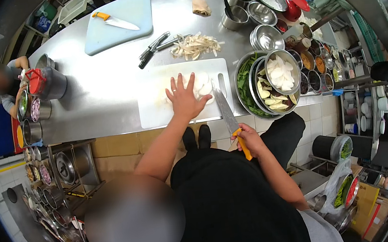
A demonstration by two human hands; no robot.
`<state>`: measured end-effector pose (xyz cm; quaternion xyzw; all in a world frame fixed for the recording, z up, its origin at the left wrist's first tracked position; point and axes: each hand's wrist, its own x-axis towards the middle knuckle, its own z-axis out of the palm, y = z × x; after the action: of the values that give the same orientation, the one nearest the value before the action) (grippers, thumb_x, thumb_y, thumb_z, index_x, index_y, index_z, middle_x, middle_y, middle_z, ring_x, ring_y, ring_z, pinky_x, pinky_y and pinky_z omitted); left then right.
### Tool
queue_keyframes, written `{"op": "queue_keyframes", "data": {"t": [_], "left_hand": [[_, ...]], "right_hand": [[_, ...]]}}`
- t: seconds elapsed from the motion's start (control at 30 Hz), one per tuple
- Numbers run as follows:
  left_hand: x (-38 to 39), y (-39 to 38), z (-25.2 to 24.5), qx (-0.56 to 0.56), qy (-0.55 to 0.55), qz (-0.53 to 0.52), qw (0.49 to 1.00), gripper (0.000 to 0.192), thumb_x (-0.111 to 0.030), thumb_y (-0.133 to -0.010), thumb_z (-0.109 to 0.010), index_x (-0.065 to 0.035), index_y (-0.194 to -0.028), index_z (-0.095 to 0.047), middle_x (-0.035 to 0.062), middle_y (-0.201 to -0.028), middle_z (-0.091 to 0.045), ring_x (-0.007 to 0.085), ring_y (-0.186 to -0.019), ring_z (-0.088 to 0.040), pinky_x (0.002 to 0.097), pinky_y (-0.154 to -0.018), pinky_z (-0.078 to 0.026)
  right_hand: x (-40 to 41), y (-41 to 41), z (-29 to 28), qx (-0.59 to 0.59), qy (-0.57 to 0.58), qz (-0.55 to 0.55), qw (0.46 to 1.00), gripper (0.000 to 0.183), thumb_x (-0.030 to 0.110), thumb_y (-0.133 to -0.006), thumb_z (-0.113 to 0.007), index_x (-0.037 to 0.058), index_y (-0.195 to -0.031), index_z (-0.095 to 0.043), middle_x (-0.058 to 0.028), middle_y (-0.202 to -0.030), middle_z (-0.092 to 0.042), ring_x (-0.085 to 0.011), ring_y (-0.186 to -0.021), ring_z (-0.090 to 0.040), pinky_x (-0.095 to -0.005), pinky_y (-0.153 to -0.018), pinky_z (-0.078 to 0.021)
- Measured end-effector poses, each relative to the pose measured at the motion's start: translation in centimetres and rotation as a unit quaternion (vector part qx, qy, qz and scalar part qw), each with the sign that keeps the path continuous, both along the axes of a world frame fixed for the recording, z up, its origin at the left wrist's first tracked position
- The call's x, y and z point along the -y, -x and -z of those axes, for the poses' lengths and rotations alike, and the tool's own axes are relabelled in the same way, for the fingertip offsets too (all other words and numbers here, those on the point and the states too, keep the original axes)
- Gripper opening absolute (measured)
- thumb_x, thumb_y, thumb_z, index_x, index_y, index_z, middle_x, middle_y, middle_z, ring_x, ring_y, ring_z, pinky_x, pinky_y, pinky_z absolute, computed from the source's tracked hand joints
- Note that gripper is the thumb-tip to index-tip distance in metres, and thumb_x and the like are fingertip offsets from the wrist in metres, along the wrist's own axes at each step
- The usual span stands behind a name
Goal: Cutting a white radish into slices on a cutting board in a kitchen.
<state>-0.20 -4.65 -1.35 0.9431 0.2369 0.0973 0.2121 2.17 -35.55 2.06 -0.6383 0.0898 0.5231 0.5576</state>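
Note:
My left hand lies palm down with spread fingers over white vegetable slices on a white cutting board. In my right hand is the orange handle of a kitchen knife; its blade lies over the board's right part, beside the slices. Part of the slices is hidden beneath my left hand. Right of the board, a steel bowl of white slices rests on a bowl of cut eggplant, with leafy greens in a larger bowl below. Behind the board lie vegetable peelings and peelers.
A second knife lies on a pale blue board at the back left. A folded cloth is at the back. Steel bowls and sauce pots crowd the right; a red-lidded container stands left, near another person.

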Motion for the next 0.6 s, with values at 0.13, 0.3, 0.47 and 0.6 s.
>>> {"op": "queue_keyframes", "data": {"t": [0.13, 0.3, 0.47, 0.6], "left_hand": [[2.3, -1.6, -0.5, -0.043, -0.003, -0.036, 0.998, 0.106, -0.082, -0.086, -0.072, -0.0285, -0.172, -0.042, 0.0298, -0.177, -0.029, 0.0545, -0.165, -0.017, 0.0854, -0.121, -0.011], [3.0, -2.3, 0.5, -0.007, -0.02, -0.066, 0.998, 0.089, -0.072, -0.091, -0.073, -0.0259, -0.164, -0.055, 0.0288, -0.173, -0.036, 0.0518, -0.163, -0.023, 0.0832, -0.122, -0.012], [2.7, -2.2, 2.3, 0.097, -0.028, -0.081, 0.992, 0.051, -0.042, -0.092, -0.079, -0.0144, -0.134, -0.074, 0.0244, -0.16, -0.052, 0.0461, -0.149, -0.043, 0.078, -0.118, -0.022], [1.5, -1.6, 2.6, 0.152, -0.032, -0.064, 0.986, 0.042, -0.031, -0.089, -0.082, -0.0119, -0.127, -0.078, 0.0239, -0.155, -0.056, 0.0456, -0.143, -0.047, 0.0714, -0.117, -0.03]], "right_hand": [[-1.8, 0.5, 1.4, -0.004, -0.033, -0.005, 0.999, 0.042, 0.009, -0.107, -0.049, 0.007, -0.149, -0.053, -0.0129, -0.1, -0.074, -0.0173, -0.058, -0.06, -0.0316, -0.052, -0.0513], [-4.5, 0.9, 3.2, 0.003, -0.081, -0.001, 0.997, 0.049, 0.009, -0.107, -0.048, 0.0073, -0.157, -0.05, -0.0129, -0.1, -0.074, -0.0162, -0.056, -0.058, -0.0309, -0.051, -0.05], [-6.3, 0.6, 4.2, -0.003, -0.09, -0.034, 0.995, 0.046, 0.008, -0.109, -0.046, 0.005, -0.155, -0.049, -0.0131, -0.097, -0.072, -0.0164, -0.059, -0.058, -0.0307, -0.053, -0.0502], [-7.8, -0.2, 3.2, -0.003, -0.116, -0.068, 0.991, 0.054, 0.009, -0.107, -0.048, 0.0042, -0.161, -0.044, -0.0116, -0.096, -0.071, -0.0146, -0.058, -0.056, -0.0297, -0.051, -0.0485]]}}
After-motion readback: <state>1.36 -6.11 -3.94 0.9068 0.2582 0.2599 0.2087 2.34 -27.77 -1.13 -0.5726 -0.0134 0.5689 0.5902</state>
